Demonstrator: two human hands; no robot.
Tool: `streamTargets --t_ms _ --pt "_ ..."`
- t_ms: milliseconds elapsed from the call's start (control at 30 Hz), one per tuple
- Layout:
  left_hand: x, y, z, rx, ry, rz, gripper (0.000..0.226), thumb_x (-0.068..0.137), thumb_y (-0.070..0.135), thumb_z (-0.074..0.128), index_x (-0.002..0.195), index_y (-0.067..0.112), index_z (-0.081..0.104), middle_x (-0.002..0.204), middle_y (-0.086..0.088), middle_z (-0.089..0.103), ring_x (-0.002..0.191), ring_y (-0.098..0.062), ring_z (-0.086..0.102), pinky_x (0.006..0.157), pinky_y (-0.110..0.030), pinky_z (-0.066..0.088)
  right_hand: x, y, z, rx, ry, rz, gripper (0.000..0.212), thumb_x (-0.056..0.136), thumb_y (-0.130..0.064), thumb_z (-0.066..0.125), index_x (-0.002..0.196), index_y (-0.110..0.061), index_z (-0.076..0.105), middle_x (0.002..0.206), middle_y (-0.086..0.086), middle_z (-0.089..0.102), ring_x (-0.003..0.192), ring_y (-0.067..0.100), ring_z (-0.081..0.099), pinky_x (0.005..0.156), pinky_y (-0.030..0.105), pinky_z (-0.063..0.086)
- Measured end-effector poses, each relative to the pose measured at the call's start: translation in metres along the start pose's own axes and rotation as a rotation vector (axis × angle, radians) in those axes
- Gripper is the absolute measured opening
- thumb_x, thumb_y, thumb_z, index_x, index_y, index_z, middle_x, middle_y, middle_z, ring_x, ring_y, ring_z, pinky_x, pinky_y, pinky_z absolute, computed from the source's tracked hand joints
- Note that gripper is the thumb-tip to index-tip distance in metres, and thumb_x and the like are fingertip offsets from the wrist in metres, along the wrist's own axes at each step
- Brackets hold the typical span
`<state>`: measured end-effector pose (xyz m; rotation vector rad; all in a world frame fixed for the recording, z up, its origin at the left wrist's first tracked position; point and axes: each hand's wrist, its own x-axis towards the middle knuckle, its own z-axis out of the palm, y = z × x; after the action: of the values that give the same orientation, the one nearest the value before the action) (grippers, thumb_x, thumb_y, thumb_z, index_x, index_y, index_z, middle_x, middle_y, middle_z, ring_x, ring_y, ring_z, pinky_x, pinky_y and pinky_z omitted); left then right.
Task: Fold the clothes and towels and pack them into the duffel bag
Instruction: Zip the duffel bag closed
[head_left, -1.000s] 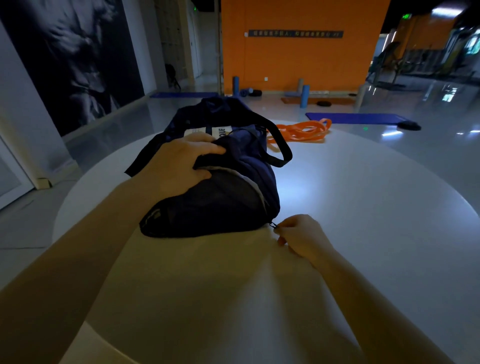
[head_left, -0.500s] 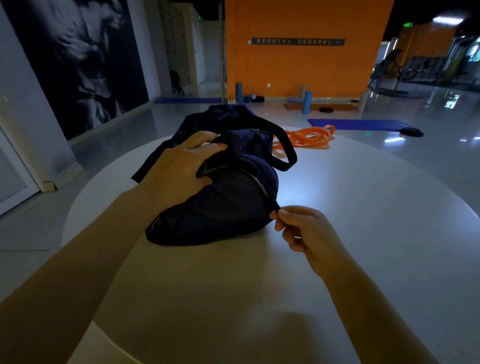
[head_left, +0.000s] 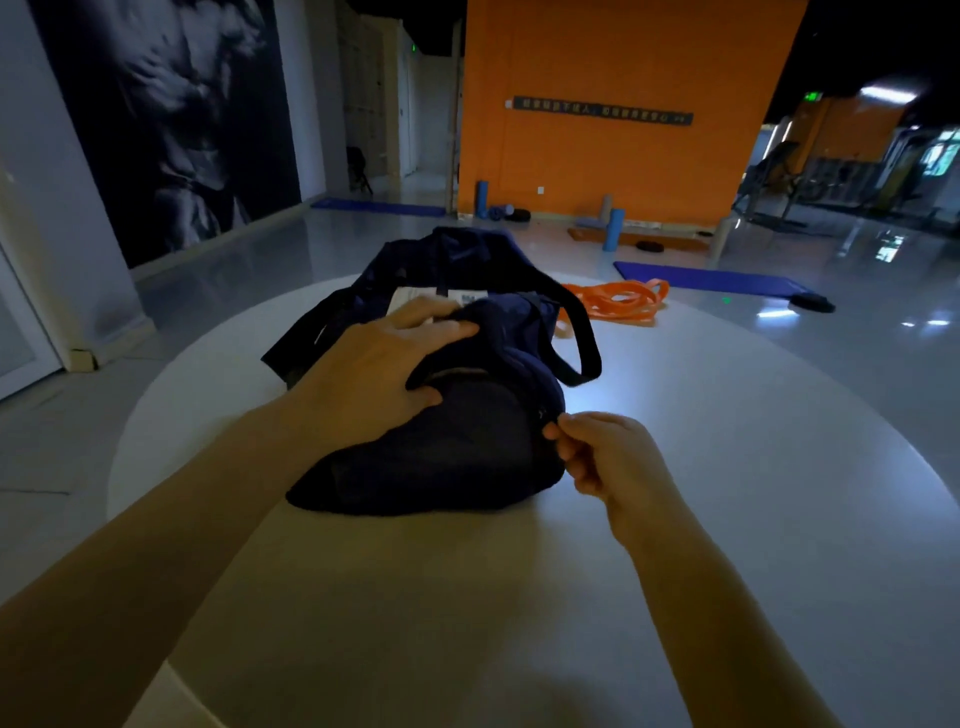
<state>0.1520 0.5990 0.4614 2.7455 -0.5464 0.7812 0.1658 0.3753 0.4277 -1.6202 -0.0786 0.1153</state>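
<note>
The right hand (head_left: 605, 457) pinches something very small, probably the zipper pull, at the near right corner of the dark navy fabric duffel bag (head_left: 441, 447); the pull itself is too small to see clearly. The left hand (head_left: 374, 379) lies on top of the bag, just left of the right hand, with its fingers curled over the edge of the opening and pressing the cloth down. A pale folded textile (head_left: 415, 301) shows inside the opening, beyond the left fingers.

To close the bag well, I judge the left hand should keep the fabric tight while the right one pulls along the zipper line, away from the body, slowly so no cloth is caught.

The bag lies on a round white table (head_left: 727, 519). To the right of the right hand the tabletop is free. Beyond the bag, orange elastic bands (head_left: 618, 304) lie near the far edge, and a black strap (head_left: 582, 343) loops between.
</note>
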Motion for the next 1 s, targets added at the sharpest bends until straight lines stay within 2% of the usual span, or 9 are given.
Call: streamTargets --t_ms 167,267,467,600,700,800,867,933,1000 --pt "0.006 0.012 -0.001 -0.040 0.122 0.064 0.069 0.069 0.017 0.084 0.132 0.021 0.056 0.140 0.004 0.048 0.116 -0.010 0.051 0.088 -0.020 0.037 -0.008 0.002 -0.003 0.101 -0.029 -0.039 0.027 0.096 -0.010 0.050 0.076 -0.004 0.068 0.056 0.003 0.051 0.045 0.010 0.039 0.042 0.018 0.029" --pt "0.011 0.018 0.000 -0.074 0.093 0.071 0.071 0.069 0.021 0.083 0.134 0.023 0.054 0.141 0.006 0.044 0.119 -0.005 0.039 0.089 -0.021 0.036 -0.007 -0.002 -0.010 0.093 0.004 -0.081 0.027 0.095 -0.009 0.051 0.075 -0.004 0.068 0.053 0.001 0.050 0.045 0.009 0.038 0.042 0.017 0.030" --pt "0.012 0.026 0.002 -0.099 0.042 0.041 0.077 0.072 0.024 0.082 0.140 0.026 0.046 0.142 0.018 0.034 0.125 -0.001 0.036 0.095 -0.015 0.032 -0.001 -0.019 -0.015 -0.107 0.055 -0.203 0.025 0.093 -0.009 0.054 0.073 -0.005 0.068 0.047 -0.004 0.053 0.046 0.005 0.045 0.044 0.012 0.032" --pt "0.007 0.021 0.005 -0.140 0.030 0.053 0.076 0.075 0.026 0.080 0.140 0.033 0.041 0.137 0.026 0.026 0.121 0.013 0.027 0.094 -0.002 0.021 0.002 -0.019 -0.015 -0.085 0.048 -0.139 0.031 0.095 -0.009 0.051 0.068 -0.006 0.066 0.045 -0.002 0.050 0.042 0.007 0.040 0.038 0.011 0.027" --pt "0.006 0.022 0.004 -0.131 0.084 0.037 0.077 0.073 0.028 0.081 0.140 0.031 0.044 0.140 0.021 0.033 0.119 0.008 0.033 0.094 -0.014 0.031 -0.004 -0.021 -0.011 -0.097 0.021 -0.179 0.031 0.096 -0.011 0.050 0.070 -0.004 0.066 0.046 -0.002 0.050 0.039 0.003 0.038 0.039 0.011 0.027" --pt "0.005 0.023 0.004 -0.142 0.062 0.055 0.077 0.071 0.031 0.082 0.139 0.027 0.046 0.135 0.025 0.030 0.118 0.005 0.036 0.092 -0.009 0.029 -0.010 -0.015 -0.012 -0.107 0.059 -0.185 0.031 0.096 -0.013 0.051 0.070 -0.007 0.067 0.047 -0.003 0.052 0.041 0.005 0.040 0.040 0.012 0.028" --pt "0.004 0.022 0.005 -0.118 0.087 0.051 0.078 0.070 0.040 0.077 0.140 0.026 0.046 0.139 0.021 0.033 0.117 -0.003 0.045 0.092 -0.023 0.043 -0.012 -0.017 -0.009 -0.184 0.041 -0.267 0.030 0.095 -0.014 0.052 0.070 -0.008 0.067 0.047 -0.002 0.054 0.042 0.003 0.042 0.043 0.011 0.031" --pt "0.002 0.030 0.006 -0.047 0.117 0.062 0.076 0.069 0.047 0.071 0.138 0.022 0.049 0.140 0.010 0.036 0.111 -0.015 0.057 0.081 -0.037 0.054 -0.015 -0.016 -0.005 -0.321 0.076 -0.366 0.030 0.093 -0.016 0.054 0.067 -0.011 0.066 0.050 -0.003 0.058 0.045 0.004 0.048 0.048 0.013 0.037" --pt "0.000 0.040 0.007 0.104 0.162 0.100 0.072 0.069 0.050 0.072 0.130 0.016 0.055 0.135 0.001 0.046 0.096 -0.021 0.065 0.066 -0.037 0.058 -0.018 -0.013 -0.003 -0.418 0.109 -0.477 0.032 0.092 -0.017 0.055 0.062 -0.009 0.063 0.052 -0.002 0.060 0.048 0.010 0.051 0.051 0.016 0.040"
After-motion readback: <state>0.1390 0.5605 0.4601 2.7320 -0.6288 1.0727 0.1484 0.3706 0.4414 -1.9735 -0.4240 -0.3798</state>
